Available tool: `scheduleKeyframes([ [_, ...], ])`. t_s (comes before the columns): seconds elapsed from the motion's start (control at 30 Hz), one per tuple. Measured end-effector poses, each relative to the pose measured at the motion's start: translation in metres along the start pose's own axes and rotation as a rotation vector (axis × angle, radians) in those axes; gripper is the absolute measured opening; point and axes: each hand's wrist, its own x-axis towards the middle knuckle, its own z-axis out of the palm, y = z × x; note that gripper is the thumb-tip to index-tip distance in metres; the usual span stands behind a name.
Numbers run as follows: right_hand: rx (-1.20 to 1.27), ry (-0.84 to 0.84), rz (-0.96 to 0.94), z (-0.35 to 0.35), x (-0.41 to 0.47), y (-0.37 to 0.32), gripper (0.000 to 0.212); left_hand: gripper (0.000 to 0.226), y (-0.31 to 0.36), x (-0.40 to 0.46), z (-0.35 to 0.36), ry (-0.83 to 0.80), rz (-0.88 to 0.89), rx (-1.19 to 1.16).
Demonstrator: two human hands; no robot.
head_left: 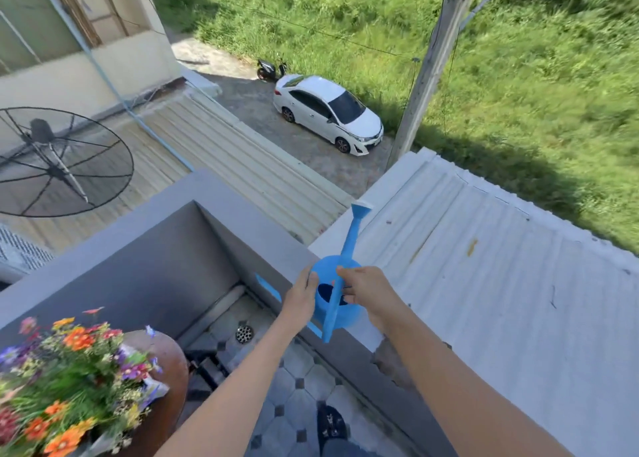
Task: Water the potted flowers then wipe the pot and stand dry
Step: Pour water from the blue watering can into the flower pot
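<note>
A blue plastic watering can [345, 266] stands on top of the grey balcony wall [242, 214], its long spout pointing up and away over the roof. My left hand [301, 295] touches the can's left side with straight fingers. My right hand [366, 292] curls its fingers round the can's blue handle at the opening. The potted flowers [69, 377], orange, red and purple, fill the lower left corner. They sit on a brown round stand [173, 363], and the pot itself is hidden by the blooms.
Tiled balcony floor [297, 387] with a round drain [244, 334] in the corner. A black shoe [330, 425] shows at the bottom. Beyond the wall lie corrugated roofs [484, 266], a satellite dish [58, 161], a white car [328, 112] and a utility pole [432, 65].
</note>
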Motion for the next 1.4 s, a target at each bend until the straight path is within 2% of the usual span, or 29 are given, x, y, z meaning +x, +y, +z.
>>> scheduleKeyframes([
  [0.1,-0.164,-0.031,-0.07,0.002,0.003,-0.006,0.038,0.051,0.028,-0.043,-0.005,0.041,0.036,-0.033],
  [0.23,-0.32,-0.153,-0.176,0.019,-0.009,-0.024,0.042,0.061,0.027,-0.07,-0.013,0.114,0.046,-0.134],
  [0.33,-0.426,-0.204,-0.25,0.031,-0.021,-0.039,0.037,0.052,0.024,-0.093,-0.026,0.173,0.09,-0.191],
  [0.43,-0.563,-0.271,-0.336,0.053,-0.04,-0.057,0.032,0.069,0.017,-0.119,-0.046,0.271,0.16,-0.234],
  [0.63,-0.865,-0.361,-0.568,0.119,-0.087,-0.072,0.03,0.059,0.005,-0.179,-0.085,0.514,0.264,-0.257],
  [0.8,-1.036,-0.353,-0.809,0.177,-0.131,-0.071,0.033,0.054,-0.018,-0.222,-0.123,0.645,0.249,-0.231],
  [0.93,-1.136,-0.373,-0.875,0.215,-0.156,-0.067,0.037,0.071,-0.038,-0.25,-0.14,0.718,0.153,-0.282],
  [1.13,-1.259,-0.398,-0.977,0.258,-0.184,-0.054,0.034,0.061,-0.057,-0.287,-0.157,0.755,0.115,-0.365],
  [1.3,-1.339,-0.409,-0.933,0.285,-0.204,-0.052,0.034,0.051,-0.061,-0.316,-0.168,0.71,0.152,-0.433],
  [1.4,-1.388,-0.419,-0.918,0.297,-0.214,-0.055,0.042,0.041,-0.062,-0.327,-0.174,0.687,0.141,-0.473],
])
